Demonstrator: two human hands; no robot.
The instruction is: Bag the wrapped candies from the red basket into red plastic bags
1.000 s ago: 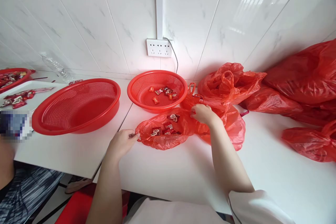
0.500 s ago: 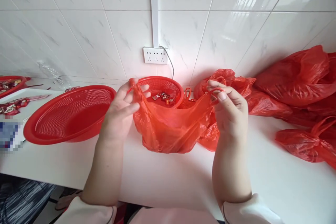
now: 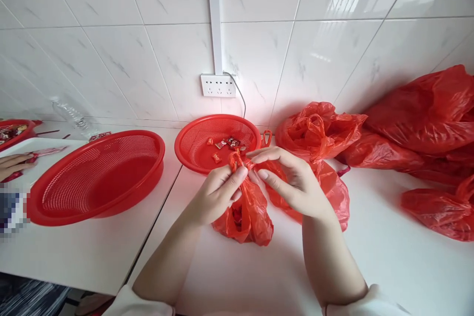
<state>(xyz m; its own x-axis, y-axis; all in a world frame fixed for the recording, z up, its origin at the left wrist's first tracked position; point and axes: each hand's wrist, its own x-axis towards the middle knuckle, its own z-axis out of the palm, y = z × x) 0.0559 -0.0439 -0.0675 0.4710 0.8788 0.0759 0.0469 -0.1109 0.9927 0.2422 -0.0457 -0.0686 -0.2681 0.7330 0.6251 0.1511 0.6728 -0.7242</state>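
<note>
- Two bare hands meet near the middle of the frame: the left hand [image 3: 217, 197] is pinched, thumb against fingers, on the gathered neck of a small translucent red plastic bag [image 3: 257, 219].
- The right hand [image 3: 291, 182] is half curled, thumb and forefinger slightly apart at the bag's top; I cannot tell whether it grips a loop.
- Half a second ago the bag's mouth was stretched wide between the hands; now the neck is bunched, which probably keeps its contents in, though no finished knot shows.
- The bag's body sits lower centre, over the white desk [image 3: 237, 286].
- Behind it, a round red perforated plastic basket [image 3: 190, 145] holds a few small wrapped sweets [image 3: 217, 158], unchanged.
- Far left, a co-worker's hand [image 3: 13, 165] has appeared over a white tray [image 3: 48, 160].
- At right, bulky red plastic bags [image 3: 422, 113] remain heaped.
</note>
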